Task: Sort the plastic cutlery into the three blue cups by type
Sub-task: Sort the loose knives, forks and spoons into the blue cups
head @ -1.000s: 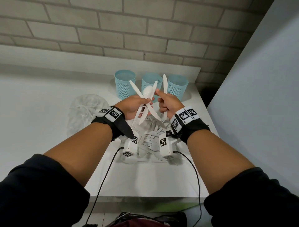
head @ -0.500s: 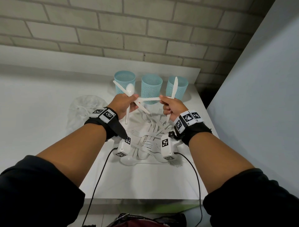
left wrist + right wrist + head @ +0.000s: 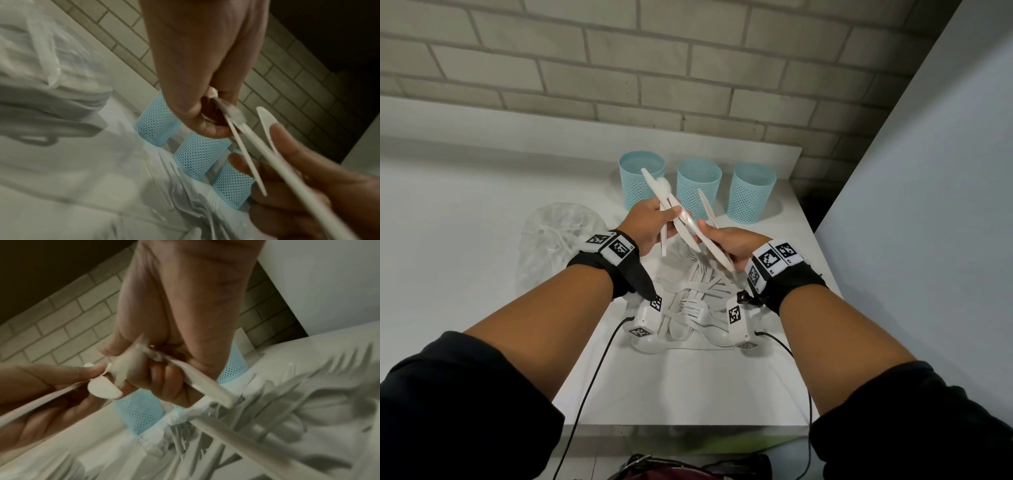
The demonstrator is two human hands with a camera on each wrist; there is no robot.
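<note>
Left grip (image 3: pixel 650 226): clutching a spoon and knives (image 3: pixel 666 202), sorting in hand.
Right grip (image 3: pixel 729 245): pinching one knife (image 3: pixel 708 214), twelve o'clock cups (image 3: pixel 699 188) waiting.

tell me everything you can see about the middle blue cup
The middle blue cup is a pale blue plastic cylinder with a solid rim band and mesh-perforated walls. It stands upright on the white table near the back edge, in a row between two matching cups, apart from both. Held cutlery partly hides its front. No cutlery shows inside.
</note>
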